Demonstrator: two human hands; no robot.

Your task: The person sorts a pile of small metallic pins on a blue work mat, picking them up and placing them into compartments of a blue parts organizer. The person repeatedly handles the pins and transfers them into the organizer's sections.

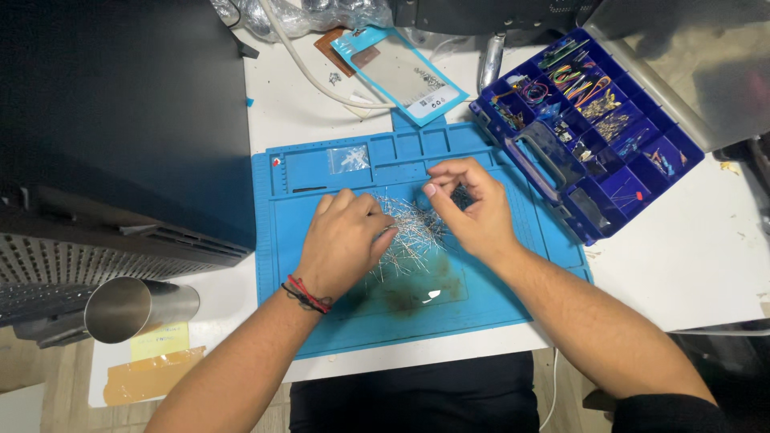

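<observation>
white table (690, 265), blue work mat (497, 309) at centre. pile of thin wire-leaded parts (413, 232) mid-mat. left hand (345, 240) flat on pile, fingers loosely curled. right hand (473, 208) pinching few leads. blue compartment box (593, 128) at 2 o'clock.

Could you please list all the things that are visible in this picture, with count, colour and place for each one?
work mat: one, blue, centre of the white table
pile of small wire-leaded parts: one pile, silvery, on the mat between the hands
small clear bag: one, transparent, in a mat tray at the top
organiser case: one, dark blue, open, right of the mat, with assorted small parts
flat pouch: one, light blue and clear, above the mat
white cable: one, top of the table
metal tube: one, silver, lower left
dark machine: one, black, left
left hand: on the pile, red and black wrist cords
right hand: fingers pinched over the pile
</observation>
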